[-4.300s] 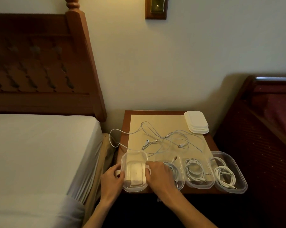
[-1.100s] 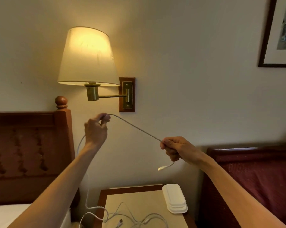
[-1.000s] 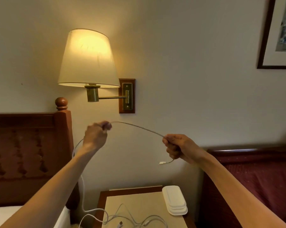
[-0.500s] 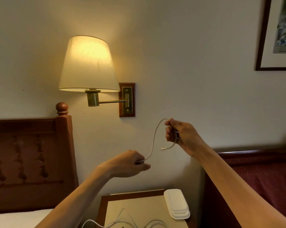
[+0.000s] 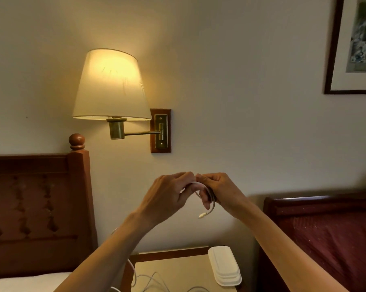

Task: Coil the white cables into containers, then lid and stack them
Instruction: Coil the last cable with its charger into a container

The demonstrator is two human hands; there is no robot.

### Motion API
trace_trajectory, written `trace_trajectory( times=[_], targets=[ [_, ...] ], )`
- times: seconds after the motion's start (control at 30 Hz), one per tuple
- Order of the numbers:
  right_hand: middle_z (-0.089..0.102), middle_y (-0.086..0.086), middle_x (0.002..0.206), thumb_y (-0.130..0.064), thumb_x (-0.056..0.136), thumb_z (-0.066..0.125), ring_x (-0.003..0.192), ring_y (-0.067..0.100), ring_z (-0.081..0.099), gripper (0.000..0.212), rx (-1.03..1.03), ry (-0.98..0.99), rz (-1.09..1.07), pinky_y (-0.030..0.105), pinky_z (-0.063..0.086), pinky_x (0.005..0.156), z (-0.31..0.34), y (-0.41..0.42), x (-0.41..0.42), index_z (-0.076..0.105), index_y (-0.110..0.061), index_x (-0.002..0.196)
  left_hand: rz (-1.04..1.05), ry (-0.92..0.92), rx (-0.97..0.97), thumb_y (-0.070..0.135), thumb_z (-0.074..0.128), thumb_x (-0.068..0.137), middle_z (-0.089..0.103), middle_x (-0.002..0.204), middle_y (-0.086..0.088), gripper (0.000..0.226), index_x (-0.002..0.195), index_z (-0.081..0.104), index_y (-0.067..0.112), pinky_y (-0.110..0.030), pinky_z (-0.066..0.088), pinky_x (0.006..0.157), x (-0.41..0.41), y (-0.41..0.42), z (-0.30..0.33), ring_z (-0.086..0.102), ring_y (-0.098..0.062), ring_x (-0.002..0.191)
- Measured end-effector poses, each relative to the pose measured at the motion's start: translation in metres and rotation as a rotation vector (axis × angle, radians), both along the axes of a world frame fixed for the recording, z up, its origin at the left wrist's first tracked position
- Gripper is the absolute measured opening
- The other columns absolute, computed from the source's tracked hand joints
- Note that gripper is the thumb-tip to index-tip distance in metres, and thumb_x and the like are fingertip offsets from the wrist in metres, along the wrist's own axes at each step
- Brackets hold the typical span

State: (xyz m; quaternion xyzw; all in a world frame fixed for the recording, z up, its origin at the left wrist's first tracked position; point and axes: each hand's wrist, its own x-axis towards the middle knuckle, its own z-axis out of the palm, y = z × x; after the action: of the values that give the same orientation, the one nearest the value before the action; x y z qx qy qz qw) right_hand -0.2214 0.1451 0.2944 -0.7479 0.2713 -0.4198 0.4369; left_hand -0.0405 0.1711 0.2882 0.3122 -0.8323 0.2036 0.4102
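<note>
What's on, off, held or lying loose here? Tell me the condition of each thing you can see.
Wall lamp: lit.
White cable: held up, partly looped, plug end dangling.
Left hand: pinching the cable.
Right hand: gripping the loop.
Lids: stacked on the nightstand, unused.
Other cables: loose, uncoiled.

Your single head-worn camera looked forward rather than down, facing the cream wall (image 5: 251, 102) with its lit, cream-shaded brass wall lamp (image 5: 111, 87) square ahead. Your raised hands sat close, mid-frame. Only the far edge of the wooden bedside surface (image 5: 169, 252) showed along the bottom.
</note>
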Motion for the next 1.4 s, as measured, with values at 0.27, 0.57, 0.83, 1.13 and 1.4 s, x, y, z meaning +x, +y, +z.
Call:
trace_trajectory(
  times=[0.27,0.57,0.83,1.13,1.4],
  targets=[
    [0.054,0.008,0.065,-0.024,0.105,0.034,0.059,0.020,0.056,0.038,0.329,-0.140,0.307,0.032,0.051,0.068,0.001,0.004,-0.001,0.060,-0.008,0.081,-0.112,0.513,0.281,0.034,0.061,0.089,0.058,0.083,0.005,0.024,0.099,0.059,0.013,-0.018,0.046,0.058,-0.002,0.000,-0.002,0.056,-0.009,0.068],
    [0.045,0.002,0.053,-0.027,0.103,0.037,0.050,0.014,0.048,0.035,0.416,-0.395,0.372,0.027,0.047,0.058,0.007,0.012,0.006,0.059,-0.008,0.085,-0.439,0.912,0.972,0.043,0.057,0.091,0.045,0.068,-0.002,0.032,0.076,0.060,0.015,-0.030,0.032,0.060,-0.005,0.005,0.006,0.039,-0.017,0.066],
    [0.032,-0.001,0.054,-0.029,0.105,0.029,0.048,0.010,0.030,0.039,0.409,-0.597,0.344,0.022,0.036,0.050,0.001,0.020,0.023,0.052,-0.011,0.080,-0.488,1.057,0.955,0.045,0.058,0.091,0.044,0.075,-0.012,0.035,0.088,0.064,0.011,-0.034,0.036,0.062,-0.017,-0.004,0.006,0.041,-0.024,0.066],
    [0.023,-0.008,0.049,-0.027,0.104,0.035,0.042,0.007,0.021,0.034,0.527,-0.544,0.268,0.020,0.023,0.043,0.044,0.005,-0.016,0.050,-0.015,0.076,-0.240,0.721,0.748,0.037,0.052,0.095,0.039,0.061,-0.007,0.031,0.071,0.063,0.020,-0.029,0.026,0.047,0.031,-0.012,-0.039,0.032,-0.020,0.052],
    [0.036,-0.006,0.049,-0.028,0.100,0.044,0.040,0.007,0.034,0.030,0.505,-0.549,0.224,0.018,0.033,0.042,0.050,0.000,-0.021,0.050,-0.015,0.074,-0.181,0.710,0.814,0.043,0.049,0.096,0.039,0.058,0.000,0.039,0.077,0.059,0.010,-0.029,0.028,0.045,0.036,-0.009,-0.060,0.032,-0.016,0.049]
  ],
)
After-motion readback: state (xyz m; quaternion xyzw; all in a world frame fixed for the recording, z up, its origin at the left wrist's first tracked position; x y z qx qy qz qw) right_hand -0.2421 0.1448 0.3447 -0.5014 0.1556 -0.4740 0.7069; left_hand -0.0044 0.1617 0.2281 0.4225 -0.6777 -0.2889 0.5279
